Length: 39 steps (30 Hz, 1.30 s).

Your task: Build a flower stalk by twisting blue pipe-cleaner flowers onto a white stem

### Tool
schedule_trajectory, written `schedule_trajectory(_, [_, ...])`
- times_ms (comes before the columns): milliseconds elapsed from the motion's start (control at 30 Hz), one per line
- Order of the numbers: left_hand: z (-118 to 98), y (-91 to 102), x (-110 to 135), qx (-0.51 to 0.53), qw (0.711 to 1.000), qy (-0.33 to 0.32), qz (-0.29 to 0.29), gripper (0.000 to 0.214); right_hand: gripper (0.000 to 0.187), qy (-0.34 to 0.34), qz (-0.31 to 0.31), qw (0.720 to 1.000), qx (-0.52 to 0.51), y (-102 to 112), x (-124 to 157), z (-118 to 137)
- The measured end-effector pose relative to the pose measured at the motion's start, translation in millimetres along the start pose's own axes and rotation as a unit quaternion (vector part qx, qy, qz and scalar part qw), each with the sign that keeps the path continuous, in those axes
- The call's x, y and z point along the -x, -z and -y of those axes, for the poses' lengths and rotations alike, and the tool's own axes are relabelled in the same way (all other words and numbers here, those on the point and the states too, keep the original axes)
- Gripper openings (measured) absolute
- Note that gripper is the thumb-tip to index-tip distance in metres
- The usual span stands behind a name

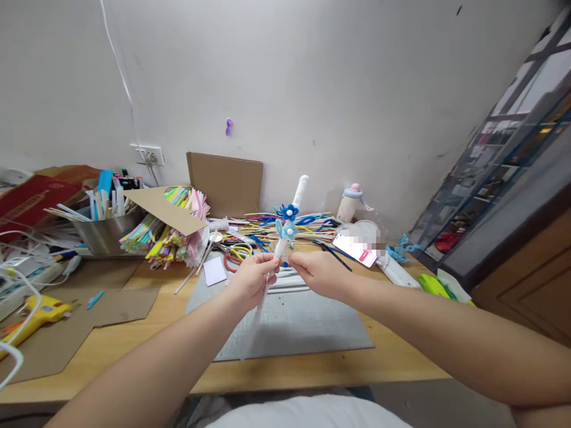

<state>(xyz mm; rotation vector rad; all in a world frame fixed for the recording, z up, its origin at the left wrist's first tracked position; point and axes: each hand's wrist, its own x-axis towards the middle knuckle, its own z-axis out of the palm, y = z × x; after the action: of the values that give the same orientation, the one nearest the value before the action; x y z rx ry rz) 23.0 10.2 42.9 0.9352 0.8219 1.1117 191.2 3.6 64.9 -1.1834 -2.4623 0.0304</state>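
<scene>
My left hand (256, 278) is closed around a slim white-wrapped stick (300, 189), which tilts up and away over the table. The stick's lower part looks clear and runs down toward me. Two fuzzy pipe-cleaner flowers sit on it above my fingers: a dark blue flower (289, 211) and a light blue flower (289, 232), each with a white centre. My right hand (321, 272) is closed just right of the stick, fingers pinched together. A small dark blue bit shows between the hands; what the right fingers hold is hidden.
A grey mat (294, 330) lies beneath my hands. Scissors (236, 255), loose pipe cleaners (307, 221), a phone (354, 248) and a bottle (348, 205) are behind. On the left are a metal pot (107, 235), bundled pipe cleaners (167, 252) and a yellow glue gun (42, 312).
</scene>
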Motion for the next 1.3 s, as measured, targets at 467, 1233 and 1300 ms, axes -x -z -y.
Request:
schedule_trajectory(467, [1.9,12.2,-0.5,-0.435,0.855,-0.234,0.156,0.012,0.018,0.15,0.232,0.958,0.074,37.4,-33.0,-4.1])
schedule_trajectory(1233, [55.9,-0.4,-19.7,0.169,0.978,0.098,-0.071,0.005,0.043,-0.257,-0.139,0.938,-0.187,-50.1,7.1,-85.4])
schedule_trajectory(1300, [60.0,2.5,-21.8,0.172,0.977,0.098,-0.081,0.005,0.044,-0.314,-0.172,0.92,-0.161,-51.6,7.8,-117.1])
